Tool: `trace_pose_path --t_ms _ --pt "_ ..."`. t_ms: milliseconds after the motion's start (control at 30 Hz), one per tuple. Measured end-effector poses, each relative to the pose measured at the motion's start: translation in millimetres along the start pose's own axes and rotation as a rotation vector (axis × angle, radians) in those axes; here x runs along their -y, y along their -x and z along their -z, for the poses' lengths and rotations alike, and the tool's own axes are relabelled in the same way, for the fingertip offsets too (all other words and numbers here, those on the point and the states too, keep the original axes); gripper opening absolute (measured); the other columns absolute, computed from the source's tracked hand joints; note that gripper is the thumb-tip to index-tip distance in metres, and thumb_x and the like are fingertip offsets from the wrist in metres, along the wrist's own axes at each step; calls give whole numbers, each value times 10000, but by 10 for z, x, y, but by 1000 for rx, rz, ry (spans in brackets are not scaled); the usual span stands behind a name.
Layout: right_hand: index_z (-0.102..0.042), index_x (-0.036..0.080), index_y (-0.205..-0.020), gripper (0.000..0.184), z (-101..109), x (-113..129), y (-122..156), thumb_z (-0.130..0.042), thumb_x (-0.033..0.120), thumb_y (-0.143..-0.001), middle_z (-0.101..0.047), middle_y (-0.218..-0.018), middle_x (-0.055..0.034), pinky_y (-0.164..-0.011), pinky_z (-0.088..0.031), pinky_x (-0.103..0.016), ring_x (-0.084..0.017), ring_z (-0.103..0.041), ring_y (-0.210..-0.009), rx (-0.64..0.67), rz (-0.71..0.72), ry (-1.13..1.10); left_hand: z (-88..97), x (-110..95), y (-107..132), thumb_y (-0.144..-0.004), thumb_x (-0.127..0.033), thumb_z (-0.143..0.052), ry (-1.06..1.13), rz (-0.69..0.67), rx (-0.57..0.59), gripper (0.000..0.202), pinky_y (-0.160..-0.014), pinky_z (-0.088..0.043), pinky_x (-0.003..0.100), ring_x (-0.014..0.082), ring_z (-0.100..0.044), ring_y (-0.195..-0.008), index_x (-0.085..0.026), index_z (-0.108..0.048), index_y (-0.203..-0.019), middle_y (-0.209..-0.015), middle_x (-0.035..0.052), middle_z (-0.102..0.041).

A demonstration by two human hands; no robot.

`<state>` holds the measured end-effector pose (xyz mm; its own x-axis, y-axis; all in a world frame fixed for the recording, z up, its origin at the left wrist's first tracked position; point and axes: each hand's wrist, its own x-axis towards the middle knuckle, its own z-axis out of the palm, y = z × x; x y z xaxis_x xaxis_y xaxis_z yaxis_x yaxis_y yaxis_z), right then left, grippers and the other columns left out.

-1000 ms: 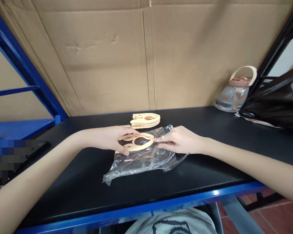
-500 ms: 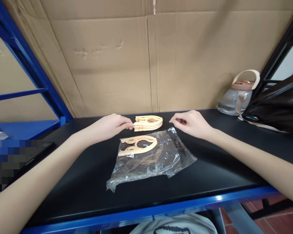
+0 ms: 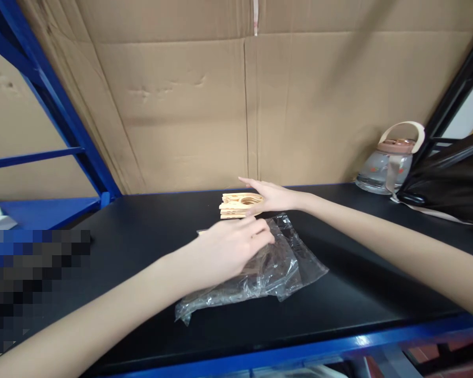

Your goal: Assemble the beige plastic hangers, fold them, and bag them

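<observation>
A small stack of pale peach plastic pieces [image 3: 236,206] lies on the black tabletop [image 3: 142,252] near the back. My right hand [image 3: 270,197] rests at its right side, fingers stretched over the top of the stack. A clear plastic bag [image 3: 276,270] lies crumpled in front of the stack. My left hand [image 3: 230,249] lies over the bag's left part, fingers together and pointing right. It hides the single peach piece that lay on the bag.
A cardboard wall [image 3: 244,105] closes the back. A clear water jug [image 3: 386,165] with a pink lid and strap stands at the back right beside a black bag [image 3: 449,184]. Blue shelf frames [image 3: 55,121] rise at the left. The table's blue front edge [image 3: 299,352] runs below.
My right hand moved left from the bag's far corner onto the stack. My left hand left the stack and came down and right over the bag, covering the single piece.
</observation>
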<state>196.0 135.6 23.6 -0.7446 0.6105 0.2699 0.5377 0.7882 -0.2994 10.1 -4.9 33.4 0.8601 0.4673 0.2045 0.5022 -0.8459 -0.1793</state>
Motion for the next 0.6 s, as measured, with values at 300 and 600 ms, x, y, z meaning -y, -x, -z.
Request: trace_pose_path --t_ms 300,600 --pt "-136 191 -1533 956 -55 59 -72 -658 494 -792 -583 -1263 -139 -944 -448 -457 -296 -573 -1096 -10 16 21 -46 -90 -214 -887 -23 -401 197 -42 -7 411 -913 -492 345 204 -539 -1102 -187 -578 -1220 -1258 87 -550" --pt "-235 188 -1503 872 -43 59 -70 -650 497 -802 -627 -1215 -134 -899 -468 -442 -282 -616 -1021 20 -42 40 -143 11 -477 -794 37 -423 172 -103 -6 308 -886 -447 350 203 -543 -1055 -149 -635 -917 -1168 84 -599"
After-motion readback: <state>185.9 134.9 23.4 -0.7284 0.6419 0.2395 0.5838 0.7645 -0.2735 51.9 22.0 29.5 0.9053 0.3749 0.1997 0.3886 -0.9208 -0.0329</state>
